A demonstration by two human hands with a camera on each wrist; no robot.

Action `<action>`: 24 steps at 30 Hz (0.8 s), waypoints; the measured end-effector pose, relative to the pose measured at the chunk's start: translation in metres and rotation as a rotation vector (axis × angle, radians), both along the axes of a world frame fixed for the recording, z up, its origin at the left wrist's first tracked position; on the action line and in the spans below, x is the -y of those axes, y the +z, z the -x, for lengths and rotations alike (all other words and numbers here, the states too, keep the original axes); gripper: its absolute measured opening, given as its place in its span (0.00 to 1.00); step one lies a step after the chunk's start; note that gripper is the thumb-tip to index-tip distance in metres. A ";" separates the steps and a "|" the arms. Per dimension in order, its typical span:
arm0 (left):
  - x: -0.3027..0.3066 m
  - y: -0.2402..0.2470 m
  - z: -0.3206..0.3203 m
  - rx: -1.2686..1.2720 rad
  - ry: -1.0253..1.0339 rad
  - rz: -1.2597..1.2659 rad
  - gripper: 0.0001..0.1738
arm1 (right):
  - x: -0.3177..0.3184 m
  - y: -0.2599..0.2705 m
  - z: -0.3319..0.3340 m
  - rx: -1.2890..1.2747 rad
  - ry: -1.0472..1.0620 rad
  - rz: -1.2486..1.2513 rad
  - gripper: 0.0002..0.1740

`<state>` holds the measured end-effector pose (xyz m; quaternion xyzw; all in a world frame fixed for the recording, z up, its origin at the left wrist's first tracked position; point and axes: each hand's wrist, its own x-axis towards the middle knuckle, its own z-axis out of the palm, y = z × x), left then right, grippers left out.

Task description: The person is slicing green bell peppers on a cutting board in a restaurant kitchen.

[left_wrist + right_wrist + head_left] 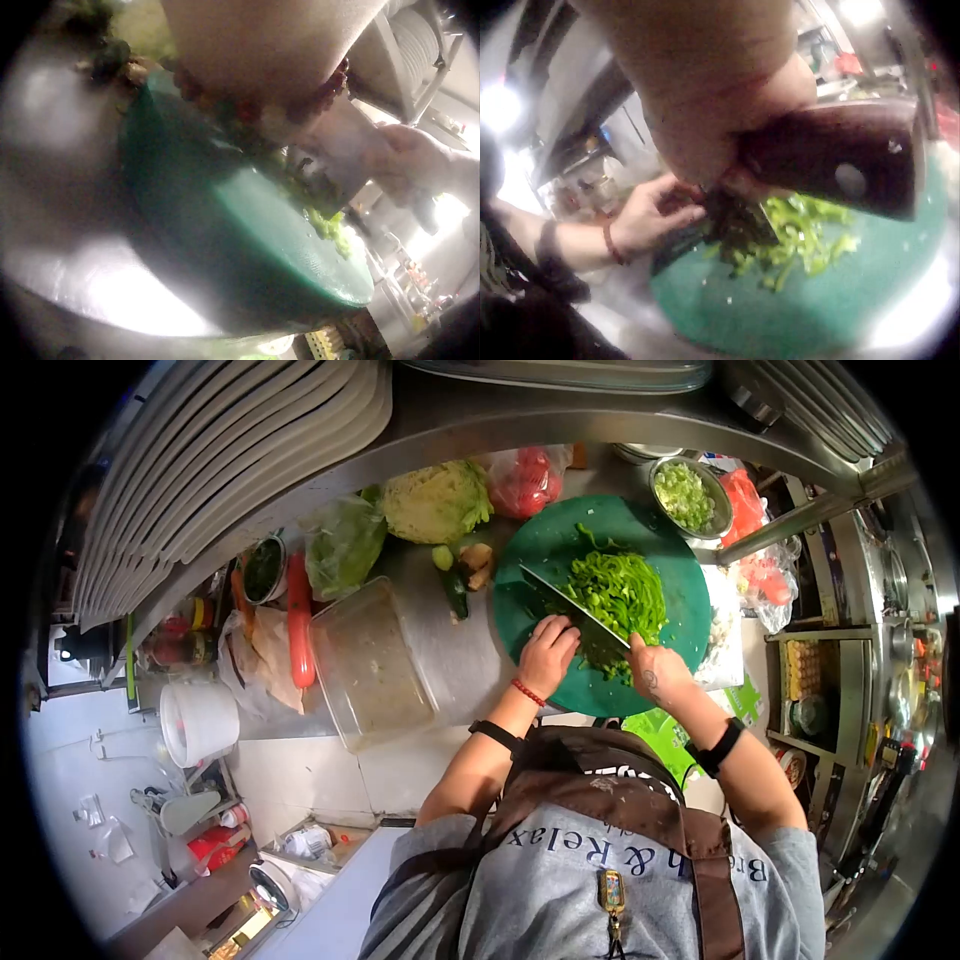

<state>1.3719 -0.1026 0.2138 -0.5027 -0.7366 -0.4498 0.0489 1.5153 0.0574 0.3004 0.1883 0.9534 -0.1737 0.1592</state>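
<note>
My right hand grips the dark wooden handle of a cleaver. Its blade slants across a round green cutting board, tip toward the far left. Along the blade's far side lies a heap of sliced green peppers, with more bits on the near side. My left hand, a red bead bracelet at its wrist, is beside the blade, fingertips right at its near face. In the right wrist view, the left hand has its fingers slightly bent and its thumb apart. The left wrist view hides most of its fingers.
A clear rectangular tray stands left of the board. Behind are a cabbage, bagged greens and a red sausage-like tube. A metal bowl of chopped greens sits back right. A shelf of plates overhangs the counter.
</note>
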 end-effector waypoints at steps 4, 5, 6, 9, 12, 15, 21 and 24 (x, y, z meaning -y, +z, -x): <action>0.001 0.000 0.005 0.027 -0.056 0.057 0.11 | 0.001 0.046 0.005 0.033 0.025 -0.014 0.10; 0.001 -0.001 0.004 0.024 -0.056 0.050 0.11 | 0.005 0.043 -0.001 0.024 0.017 -0.016 0.10; 0.000 -0.002 0.004 0.017 -0.055 0.041 0.10 | 0.008 0.037 -0.005 0.011 0.011 -0.021 0.10; 0.001 -0.002 0.002 0.029 -0.068 0.061 0.10 | 0.003 0.007 0.001 0.004 0.088 -0.032 0.11; 0.003 -0.001 0.003 0.008 -0.059 0.016 0.09 | 0.003 0.035 0.014 0.007 0.074 -0.024 0.10; 0.004 -0.007 0.002 0.001 -0.050 0.001 0.09 | 0.010 0.036 -0.002 -0.035 0.024 0.002 0.08; 0.017 0.002 0.000 0.023 -0.101 0.070 0.12 | 0.003 0.029 0.007 0.001 0.072 -0.004 0.06; 0.019 -0.001 0.003 0.015 -0.105 0.112 0.11 | 0.014 0.040 -0.003 -0.012 0.029 0.017 0.07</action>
